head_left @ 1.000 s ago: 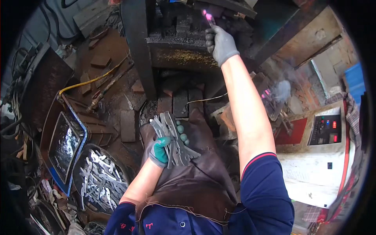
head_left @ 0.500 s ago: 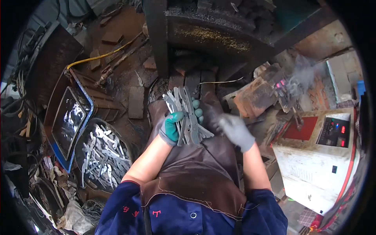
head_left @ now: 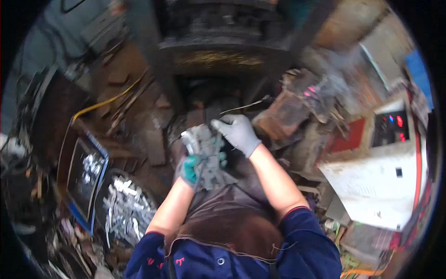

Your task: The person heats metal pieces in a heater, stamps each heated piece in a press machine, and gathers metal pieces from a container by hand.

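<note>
My left hand [head_left: 190, 169], in a green-coated grey glove, is closed round a bundle of flat grey metal pieces [head_left: 207, 160] over my lap. Its green fingertips show on the bundle's right side. The pieces lie roughly lengthwise, with uneven ends at top and bottom. My right hand [head_left: 239, 133], in a grey glove, is at the bundle's upper right end. Its thumb and fingers are bent together beside the uppermost pieces; motion blur hides what is between them. A brown apron [head_left: 218, 225] covers my lap beneath the bundle.
On the left a round container holds many loose metal pieces [head_left: 125, 209], next to a blue-edged frame [head_left: 100, 186]. Ahead stands a dark heavy machine [head_left: 223, 44]. To the right, smoke rises near glowing pink pieces [head_left: 310, 91] by bricks [head_left: 284, 114]. A white control cabinet [head_left: 371, 181] stands nearer.
My right hand has swung inward from the right to the bundle's upper end. The bundle and my left hand have shifted slightly left and down in view; the whole view has tilted.
</note>
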Demonstrator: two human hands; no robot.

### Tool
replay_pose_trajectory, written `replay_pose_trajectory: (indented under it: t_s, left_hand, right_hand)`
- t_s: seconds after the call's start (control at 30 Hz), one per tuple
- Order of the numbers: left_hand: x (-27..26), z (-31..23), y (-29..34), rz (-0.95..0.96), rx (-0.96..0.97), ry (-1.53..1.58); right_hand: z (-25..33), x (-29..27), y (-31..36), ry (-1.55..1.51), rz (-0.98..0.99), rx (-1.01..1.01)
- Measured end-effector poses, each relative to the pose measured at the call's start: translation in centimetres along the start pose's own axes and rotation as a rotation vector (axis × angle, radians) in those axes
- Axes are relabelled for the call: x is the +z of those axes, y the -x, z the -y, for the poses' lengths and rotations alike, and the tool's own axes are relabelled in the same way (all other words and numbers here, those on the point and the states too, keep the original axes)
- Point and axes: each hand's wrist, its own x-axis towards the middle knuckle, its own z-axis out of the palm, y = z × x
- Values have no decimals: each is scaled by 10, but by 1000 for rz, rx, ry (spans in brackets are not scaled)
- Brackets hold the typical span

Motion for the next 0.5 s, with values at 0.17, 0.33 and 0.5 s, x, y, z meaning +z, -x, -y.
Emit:
replay_pose_trajectory:
  t_s: [0.17, 0.33, 0.5]
  left_hand:
    - [-22, -1, 5, 49, 55, 43]
    - [-20, -3, -6, 197, 53, 107]
    - [-5, 0, -8, 144, 98, 66]
  right_hand:
    - [-6, -90, 53, -781, -290, 366]
    - [-77, -130, 128, -1112, -593, 392]
    - [-133, -122, 141, -1287, -816, 367]
